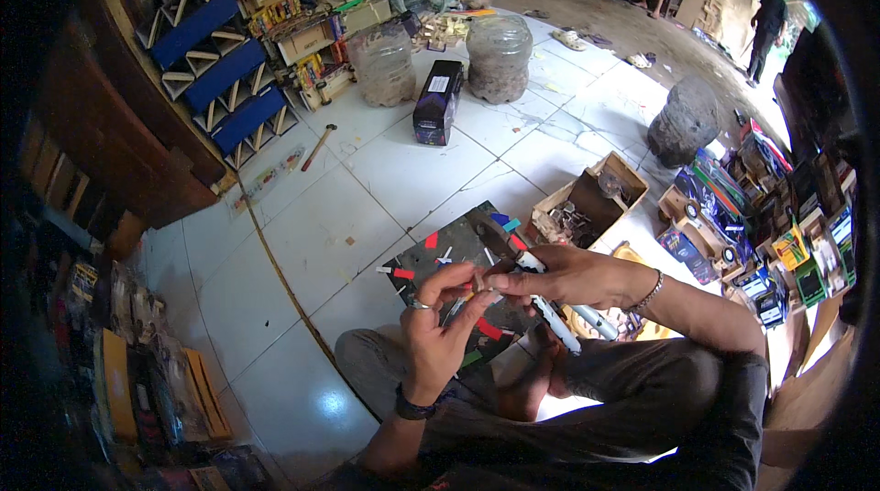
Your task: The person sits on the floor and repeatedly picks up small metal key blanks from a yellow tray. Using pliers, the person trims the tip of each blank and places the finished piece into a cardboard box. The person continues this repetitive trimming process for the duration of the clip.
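In front of my crossed legs, my left hand is closed, thumb and fingertips pinching a small pale piece too small to name. My right hand meets it there, its thumb at the same piece. Its curled fingers also hold a plier-like tool with a dark head and white-and-black handles; the hand hides its middle. Beneath both hands lies a dark board scattered with red, white and blue scraps.
An open wooden box of small parts stands beyond my right hand. A hammer, a dark carton and filled plastic jars sit farther off. Wooden toy trucks crowd the right; stacked blue pieces stand left. People are in the background.
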Demonstrator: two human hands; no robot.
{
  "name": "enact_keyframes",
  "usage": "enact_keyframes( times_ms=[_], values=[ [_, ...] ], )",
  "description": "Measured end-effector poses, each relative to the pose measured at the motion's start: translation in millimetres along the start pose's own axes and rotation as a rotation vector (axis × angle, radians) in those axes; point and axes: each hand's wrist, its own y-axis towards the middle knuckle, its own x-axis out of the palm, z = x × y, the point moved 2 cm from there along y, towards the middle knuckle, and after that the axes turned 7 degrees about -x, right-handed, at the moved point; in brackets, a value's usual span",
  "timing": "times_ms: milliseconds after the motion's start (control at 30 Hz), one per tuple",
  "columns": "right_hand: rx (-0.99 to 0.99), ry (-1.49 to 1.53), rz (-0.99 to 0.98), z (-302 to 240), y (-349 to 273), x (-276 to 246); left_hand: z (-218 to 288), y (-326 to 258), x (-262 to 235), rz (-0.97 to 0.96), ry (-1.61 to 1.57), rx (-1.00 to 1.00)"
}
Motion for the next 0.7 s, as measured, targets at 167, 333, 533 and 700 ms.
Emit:
enact_keyframes(
  times_ms=[167, 333, 533, 700],
  values=[
    [-0.207, -0.496, 0.123, 18, -7, -12, 2, 0, -4, 0.053, -0.208, -0.07],
    [-0.695, -1.309, 0.487, 15, -14, -13, 8, -3, -4, 0.054, -0.199, -0.051],
    [-0.458, -1.208, 0.488, 9, -16, -13, 16, -7, -1, 0.023, -0.225, -0.102],
    [-0.46, -1.141, 0.49, 12, -14, -12, 20, -8, 2, 0.011, -0.248, -0.067]
  ],
)
